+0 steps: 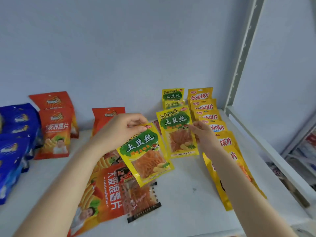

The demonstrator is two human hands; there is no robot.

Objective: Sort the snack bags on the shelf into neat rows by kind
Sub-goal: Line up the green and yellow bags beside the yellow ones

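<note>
The left hand [119, 132] pinches the top edge of a yellow-and-green potato-strip bag [147, 154] between thumb and fingers, holding it tilted above the white shelf [184, 202]. Just right of that held bag, a second bag of the same kind [177, 132] leans upright at the front of a short row of its kind [172, 98] running back to the wall. The right hand [203, 134] rests its fingertips on the right edge of this front bag; whether it grips the bag or only touches it cannot be told. Right of the held bag, past that row, a line of yellow bags with red lettering [205, 108] overlaps from the wall toward the front. Under and below the held bag lie a clear packet with a black border [142, 202] and a flat orange chip bag [102, 190]. Left of the held bag stand red-orange chip bags [54, 132], and further left a cluster of blue bags [15, 142].
</note>
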